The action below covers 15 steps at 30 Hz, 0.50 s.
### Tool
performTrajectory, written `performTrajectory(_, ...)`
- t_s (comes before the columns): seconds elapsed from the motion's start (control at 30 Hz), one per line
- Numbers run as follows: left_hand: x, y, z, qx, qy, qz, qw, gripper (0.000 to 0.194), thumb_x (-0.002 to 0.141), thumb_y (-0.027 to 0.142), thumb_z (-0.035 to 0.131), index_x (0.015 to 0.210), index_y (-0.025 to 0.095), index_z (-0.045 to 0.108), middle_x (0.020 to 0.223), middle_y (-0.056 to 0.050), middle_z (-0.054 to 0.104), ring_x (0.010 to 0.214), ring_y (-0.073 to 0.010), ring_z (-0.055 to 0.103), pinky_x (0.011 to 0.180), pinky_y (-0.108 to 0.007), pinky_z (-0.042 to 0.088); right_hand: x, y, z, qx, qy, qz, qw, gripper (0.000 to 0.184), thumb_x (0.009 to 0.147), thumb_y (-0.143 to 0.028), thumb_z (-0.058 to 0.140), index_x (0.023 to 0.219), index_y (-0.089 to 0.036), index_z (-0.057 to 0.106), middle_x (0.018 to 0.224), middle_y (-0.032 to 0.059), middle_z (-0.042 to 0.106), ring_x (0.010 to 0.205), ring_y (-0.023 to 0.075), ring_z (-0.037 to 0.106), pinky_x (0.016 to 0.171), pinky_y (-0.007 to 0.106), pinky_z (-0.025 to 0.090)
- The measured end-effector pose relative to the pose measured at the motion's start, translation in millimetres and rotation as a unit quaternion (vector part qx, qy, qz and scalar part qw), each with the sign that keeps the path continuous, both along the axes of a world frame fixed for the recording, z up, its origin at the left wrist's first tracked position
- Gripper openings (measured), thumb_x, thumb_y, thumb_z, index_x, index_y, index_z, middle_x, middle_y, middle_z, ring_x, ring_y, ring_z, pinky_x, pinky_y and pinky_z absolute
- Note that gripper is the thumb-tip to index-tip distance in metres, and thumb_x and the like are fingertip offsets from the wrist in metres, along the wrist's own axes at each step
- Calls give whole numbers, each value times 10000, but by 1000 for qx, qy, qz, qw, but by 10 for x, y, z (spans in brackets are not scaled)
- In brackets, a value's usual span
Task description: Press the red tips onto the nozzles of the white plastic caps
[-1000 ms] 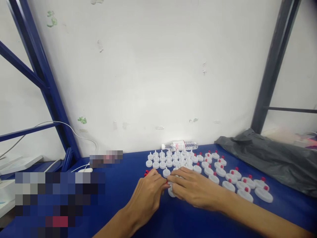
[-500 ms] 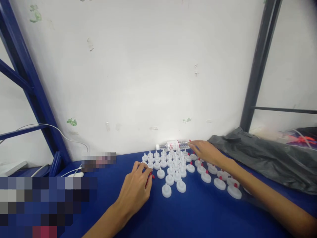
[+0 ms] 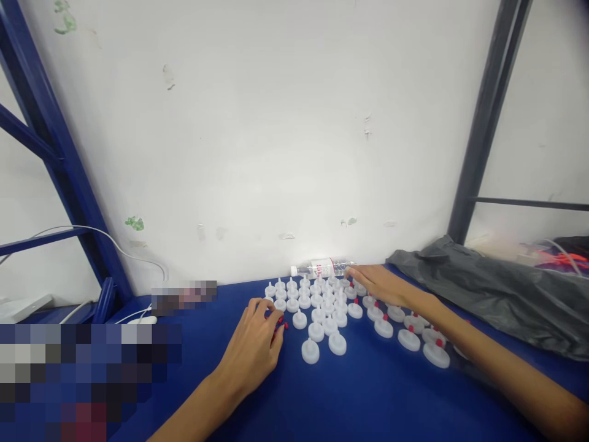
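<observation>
My left hand (image 3: 253, 337) rests on the blue tabletop, fingers curved and thumb apart. Small red tips (image 3: 286, 325) lie beside it and show in the gap under its fingers. My right hand (image 3: 375, 283) reaches over the back right of the group, fingers together and bent down; what its fingertips touch is hidden. Between the hands stand several white round caps with spouts (image 3: 316, 330), bare of red. On the right, several white caps with red tips (image 3: 408, 337) stand in slanting rows, partly behind my right forearm.
A clear plastic bottle (image 3: 322, 267) lies on its side against the white wall. Grey sheeting (image 3: 483, 301) is bunched at the right. White cables (image 3: 138, 253) run at the left by a blue metal frame (image 3: 73, 166). Blurred patches cover the lower left.
My right hand has shifted slightly left and down at the back of the caps. A red tip seen above its fingers before is out of sight. My left hand has barely moved.
</observation>
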<state>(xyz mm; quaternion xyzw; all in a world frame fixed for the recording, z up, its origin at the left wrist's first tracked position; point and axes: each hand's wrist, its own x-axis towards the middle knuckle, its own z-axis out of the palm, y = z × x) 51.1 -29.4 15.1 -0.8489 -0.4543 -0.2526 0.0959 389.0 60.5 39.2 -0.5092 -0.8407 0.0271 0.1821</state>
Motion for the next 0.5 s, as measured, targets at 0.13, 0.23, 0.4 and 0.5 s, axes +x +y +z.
performTrajectory(0.13, -2, 14, -24, 2, 11, -11, 1000, 247, 962, 190, 500, 1098, 190, 705, 1145, -122, 597, 1111, -283, 505, 916, -467, 526, -66, -16, -88, -2, -14, 18, 1000, 584, 1024, -554, 227, 1220, -229, 671, 1257, 96, 681, 1280, 344, 537, 1060, 532, 407)
performTrajectory(0.23, 3, 23, -42, -15, 30, -11, 999, 236, 963, 190, 514, 1054, 197, 731, 1148, -121, 596, 1123, -292, 499, 927, -474, 511, -78, 3, -139, -7, -26, 19, 999, 588, 1032, -529, 208, 1251, -235, 668, 1318, 96, 651, 1365, 359, 453, 1108, 612, 332)
performTrajectory(0.4, 14, 27, -61, -32, 39, -21, 999, 192, 940, 159, 563, 1011, 211, 733, 1119, -90, 617, 1087, -271, 511, 898, -439, 497, -111, -23, -45, 23, -15, 20, 999, 568, 1040, -485, 233, 1173, -185, 697, 1248, 124, 685, 1258, 333, 563, 1093, 566, 376)
performTrajectory(0.5, 31, 27, -63, -35, 55, -30, 997, 204, 950, 126, 536, 961, 202, 725, 1062, -72, 649, 1052, -257, 528, 864, -415, 482, -152, -71, 35, 79, 15, 16, 997, 501, 1025, -503, 323, 1196, -188, 672, 1236, 117, 686, 1182, 314, 607, 1038, 511, 442)
